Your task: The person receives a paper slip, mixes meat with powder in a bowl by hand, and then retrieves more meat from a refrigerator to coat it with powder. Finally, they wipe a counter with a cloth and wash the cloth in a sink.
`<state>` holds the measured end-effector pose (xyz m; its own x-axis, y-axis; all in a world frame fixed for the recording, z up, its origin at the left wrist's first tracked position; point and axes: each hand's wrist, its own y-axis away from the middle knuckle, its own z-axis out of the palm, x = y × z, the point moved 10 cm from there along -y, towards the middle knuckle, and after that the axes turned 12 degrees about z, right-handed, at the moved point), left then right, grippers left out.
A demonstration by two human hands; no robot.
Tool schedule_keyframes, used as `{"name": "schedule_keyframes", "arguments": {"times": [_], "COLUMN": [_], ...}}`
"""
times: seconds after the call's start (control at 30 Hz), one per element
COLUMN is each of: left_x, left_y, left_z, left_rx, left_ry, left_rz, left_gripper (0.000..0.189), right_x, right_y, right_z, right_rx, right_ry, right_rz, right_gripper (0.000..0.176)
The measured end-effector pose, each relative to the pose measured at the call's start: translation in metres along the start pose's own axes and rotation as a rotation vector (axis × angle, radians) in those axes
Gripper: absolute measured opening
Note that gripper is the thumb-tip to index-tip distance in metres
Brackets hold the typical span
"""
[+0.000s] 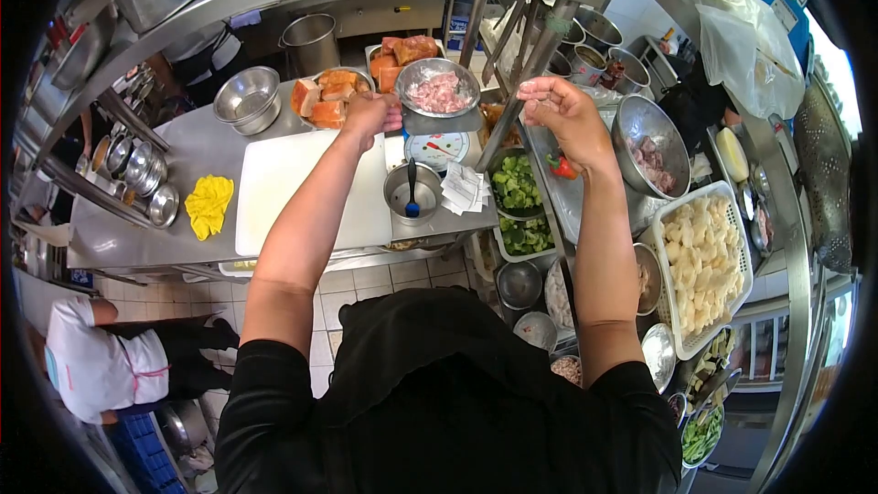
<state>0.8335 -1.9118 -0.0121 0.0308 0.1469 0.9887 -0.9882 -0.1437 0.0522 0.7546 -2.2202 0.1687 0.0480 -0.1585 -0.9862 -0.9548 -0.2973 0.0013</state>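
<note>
A steel bowl of pale pink cut meat point(439, 91) rests on a kitchen scale point(437, 148) with a round dial. My left hand point(371, 119) is just left of this bowl, in front of the orange-brown meat blocks point(327, 113); its fingers are curled together, and what they hold, if anything, is hidden. Raised to the right of the scale, my right hand point(560, 110) has its fingers bent and apart, with nothing visible between them. Beyond it on the right, a tilted steel bowl point(672, 133) contains more meat pieces.
White cutting board point(302, 201), yellow cloth point(209, 207), and a pot with a blue-tipped brush point(412, 206) lie nearer me. Green vegetables point(517, 185) and a white basket of pale pieces point(702, 261) are to the right. A metal post stands between my hands. Another person point(119, 357) is at lower left.
</note>
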Motion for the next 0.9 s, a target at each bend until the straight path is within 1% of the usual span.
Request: {"name": "schedule_keyframes", "arguments": {"times": [0.37, 0.47, 0.5, 0.53, 0.6, 0.67, 0.73, 0.77, 0.8, 0.87, 0.9], "left_x": [-0.004, -0.012, -0.014, -0.012, 0.0, 0.005, 0.013, 0.011, 0.012, 0.016, 0.013], "left_y": [0.002, -0.007, -0.006, -0.007, -0.008, -0.005, 0.004, 0.006, 0.011, 0.032, 0.045], "left_z": [0.003, 0.014, 0.02, 0.023, 0.027, 0.023, 0.021, 0.017, 0.014, 0.011, 0.006], "left_rx": [0.018, -0.027, -0.022, -0.016, 0.005, 0.044, 0.016, 0.031, 0.04, 0.003, -0.004], "left_ry": [-0.017, -0.024, 0.047, 0.051, 0.065, 0.032, 0.003, -0.008, -0.007, 0.017, 0.05], "left_rz": [-0.059, -0.045, -0.058, -0.051, 0.06, 0.082, 0.109, 0.092, 0.094, 0.137, 0.113], "left_gripper": [0.028, 0.027, 0.022, 0.022, 0.016, 0.015, 0.016, 0.018, 0.018, 0.02, 0.02], "right_x": [0.0, 0.004, 0.005, 0.005, 0.006, 0.01, 0.007, 0.027, 0.043, 0.045, 0.055], "right_y": [-0.004, -0.01, -0.012, -0.015, -0.021, -0.032, -0.044, -0.066, -0.078, -0.095, -0.095], "right_z": [0.004, 0.01, 0.013, 0.018, 0.03, 0.043, 0.062, 0.067, 0.073, 0.102, 0.126], "right_rx": [-0.001, -0.015, -0.02, -0.026, -0.037, -0.035, -0.041, -0.095, -0.104, -0.033, -0.13], "right_ry": [-0.029, -0.02, -0.014, -0.009, 0.039, 0.075, 0.232, 0.27, 0.271, 0.827, 1.016], "right_rz": [0.008, 0.012, 0.016, 0.009, 0.003, 0.023, 0.006, 0.015, 0.012, -0.214, -0.112], "right_gripper": [0.025, 0.025, 0.025, 0.025, 0.026, 0.027, 0.029, 0.049, 0.049, 0.073, 0.08]}}
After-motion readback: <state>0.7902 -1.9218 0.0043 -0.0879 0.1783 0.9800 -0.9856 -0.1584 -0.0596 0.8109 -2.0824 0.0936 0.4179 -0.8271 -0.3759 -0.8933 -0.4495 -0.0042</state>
